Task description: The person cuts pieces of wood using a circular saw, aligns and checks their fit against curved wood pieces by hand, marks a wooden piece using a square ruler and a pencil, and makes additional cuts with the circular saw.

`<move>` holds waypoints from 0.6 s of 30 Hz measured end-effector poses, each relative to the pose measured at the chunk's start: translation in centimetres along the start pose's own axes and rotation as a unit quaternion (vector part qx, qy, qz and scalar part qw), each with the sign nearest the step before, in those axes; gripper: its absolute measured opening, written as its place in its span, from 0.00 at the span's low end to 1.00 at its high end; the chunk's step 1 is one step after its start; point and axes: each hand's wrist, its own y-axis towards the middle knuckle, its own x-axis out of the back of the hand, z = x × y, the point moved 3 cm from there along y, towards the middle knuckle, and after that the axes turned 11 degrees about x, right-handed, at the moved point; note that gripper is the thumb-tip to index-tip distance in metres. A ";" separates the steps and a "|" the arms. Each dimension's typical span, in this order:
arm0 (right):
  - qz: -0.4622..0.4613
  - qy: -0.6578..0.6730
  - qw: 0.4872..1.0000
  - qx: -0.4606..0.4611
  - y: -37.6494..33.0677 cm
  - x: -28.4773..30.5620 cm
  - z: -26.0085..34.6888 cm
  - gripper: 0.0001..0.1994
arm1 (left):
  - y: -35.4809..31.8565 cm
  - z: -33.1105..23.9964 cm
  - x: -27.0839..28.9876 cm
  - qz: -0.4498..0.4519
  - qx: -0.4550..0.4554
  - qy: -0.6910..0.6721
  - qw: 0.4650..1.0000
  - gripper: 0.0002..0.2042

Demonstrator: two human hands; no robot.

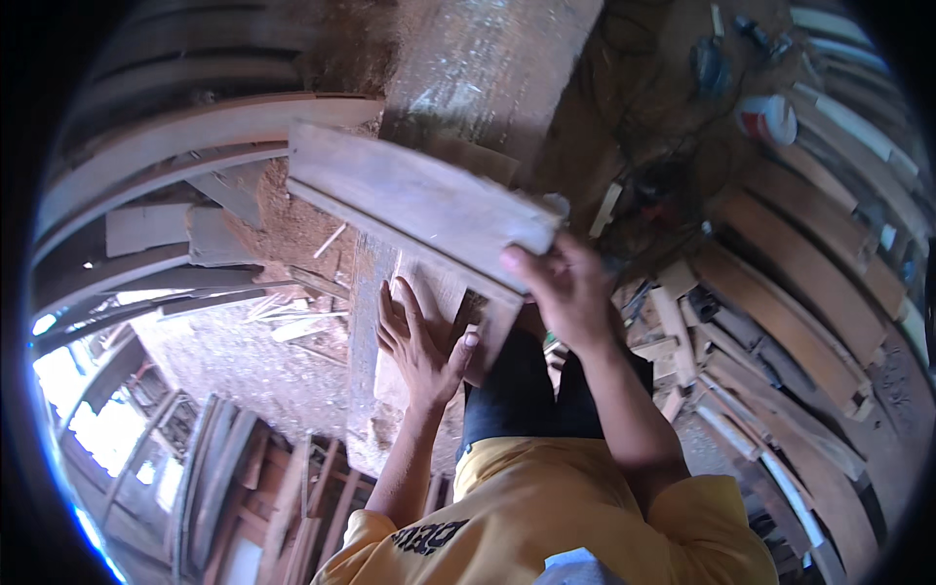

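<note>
My right hand (570,288) is closed round the right end of a wide wooden board (419,200), thumb on its upper face. The board has a groove or step along its near edge and slants from upper left to lower right. My left hand (424,346) lies with its fingers stretched out on a paler wooden piece (429,278), just below the board. That piece rests on a long workbench (366,292). Part of it is hidden under my left hand and the board.
A broad wooden surface (487,68) with a worn top extends ahead. Long planks (214,127) are stacked at the left, and more planks (780,322) at the right. A white and red bucket (770,119) stands at the far right. Sawdust and offcuts (307,327) litter the floor.
</note>
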 end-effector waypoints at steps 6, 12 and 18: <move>-0.250 0.022 0.968 0.030 -5.4 14.4 2.0 0.33 | 2.2 0.0 2.9 -0.013 -0.049 0.043 0.998 0.56; -0.332 0.035 0.933 0.134 -11.2 25.0 1.1 0.36 | 4.9 2.7 5.7 0.161 -0.034 -0.085 0.983 0.51; -0.376 0.086 0.918 0.092 -13.0 23.8 -1.0 0.34 | 4.7 2.3 6.8 0.205 -0.032 -0.040 0.977 0.49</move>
